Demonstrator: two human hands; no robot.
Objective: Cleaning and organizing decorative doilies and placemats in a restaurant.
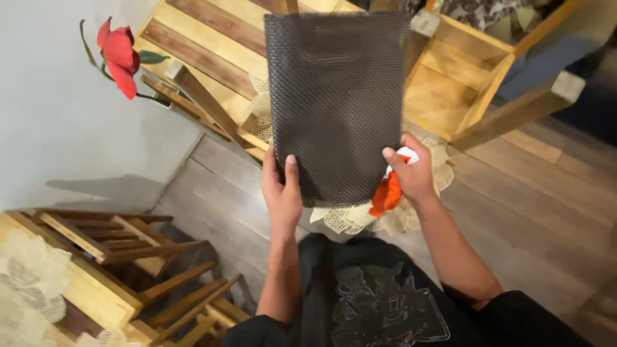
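Note:
A dark woven mesh mat [337, 103] is held upright in front of me, a rectangular sheet covering much of the wooden table behind it. My left hand [281, 193] grips its lower left corner, thumb on the front. My right hand [411, 172] pinches the lower right edge and also holds a red and white cloth [387, 193] bunched against the palm. A cream lace doily [350, 218] shows below the mat's bottom edge, and more lace sits beside my right hand.
A slatted wooden table [212, 45] stands ahead, with a wooden chair [463, 83] at the right. A red artificial flower [119, 54] sticks out along the white wall at left. Another wooden table with lace and chairs [109, 257] is at lower left. Grey plank floor [533, 212].

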